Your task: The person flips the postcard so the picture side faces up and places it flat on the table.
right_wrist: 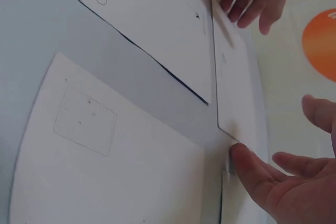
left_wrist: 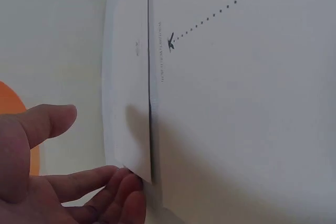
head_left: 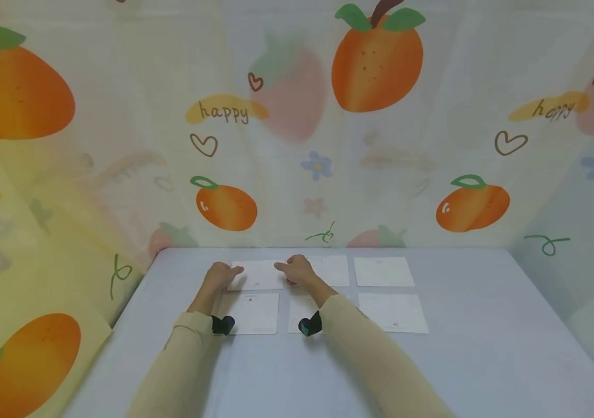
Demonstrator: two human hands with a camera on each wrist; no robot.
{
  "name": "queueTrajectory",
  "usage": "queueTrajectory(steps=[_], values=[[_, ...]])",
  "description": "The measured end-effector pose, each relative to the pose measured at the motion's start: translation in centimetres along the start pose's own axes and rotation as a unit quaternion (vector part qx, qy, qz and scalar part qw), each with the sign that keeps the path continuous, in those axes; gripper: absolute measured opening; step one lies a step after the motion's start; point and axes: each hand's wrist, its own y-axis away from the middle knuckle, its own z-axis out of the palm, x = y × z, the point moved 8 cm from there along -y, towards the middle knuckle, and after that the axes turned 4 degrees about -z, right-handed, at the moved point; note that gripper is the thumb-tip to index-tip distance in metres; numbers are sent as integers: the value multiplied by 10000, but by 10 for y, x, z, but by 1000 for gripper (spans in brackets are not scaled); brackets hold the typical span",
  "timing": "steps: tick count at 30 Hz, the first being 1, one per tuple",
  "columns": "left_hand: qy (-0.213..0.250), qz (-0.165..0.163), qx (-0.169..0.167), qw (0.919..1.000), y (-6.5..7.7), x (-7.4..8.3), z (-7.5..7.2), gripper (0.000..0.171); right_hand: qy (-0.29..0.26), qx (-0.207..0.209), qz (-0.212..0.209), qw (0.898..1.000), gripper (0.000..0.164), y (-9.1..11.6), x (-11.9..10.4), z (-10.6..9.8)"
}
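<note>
My left hand (head_left: 219,275): thumb and fingers apart | my right hand (head_left: 298,269): thumb and fingers apart | white paper sheet (head_left: 260,274): between them, left fingertips touching its edge | dotted-arrow sheet (left_wrist: 236,87): nearer me

Right ahead of you rose the pale backdrop (head_left: 411,130), a big leafy orange (head_left: 377,67) printed high, just right of centre! Brown "happy" lettering (head_left: 227,111) ran left of it, a blue flower (head_left: 317,166) sat lower, and beneath you had the pale bench (head_left: 474,325).
</note>
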Motion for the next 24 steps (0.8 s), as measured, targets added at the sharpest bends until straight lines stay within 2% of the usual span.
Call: queueTrajectory(steps=[4,9,14,18,19,20,21,24], values=[[-19,25,96,9999,-4,-1,-1,43,-181,155,-17,9997,54,2,-1,1],[139,-130,58,9998,-2,-1,-1,39,-363,271,93,9989,48,4,1,1],[408,-3,222,9989,1,-3,-6,36,-325,522,147,9980,40,2,2,0],[638,-1,334,9974,0,-8,-7,34,-227,659,355,9969,27,-15,16,4],[647,-3,363,9972,0,-9,-7,34,-99,754,327,9966,24,-18,18,4],[657,-20,407,9970,0,-10,-7,34,-47,834,148,9964,20,-32,29,7],[653,-26,440,9969,-1,-10,-7,34,64,846,174,9962,17,-38,32,8],[619,-28,547,9966,-1,-11,-8,34,237,877,228,9956,12,-43,35,8]])
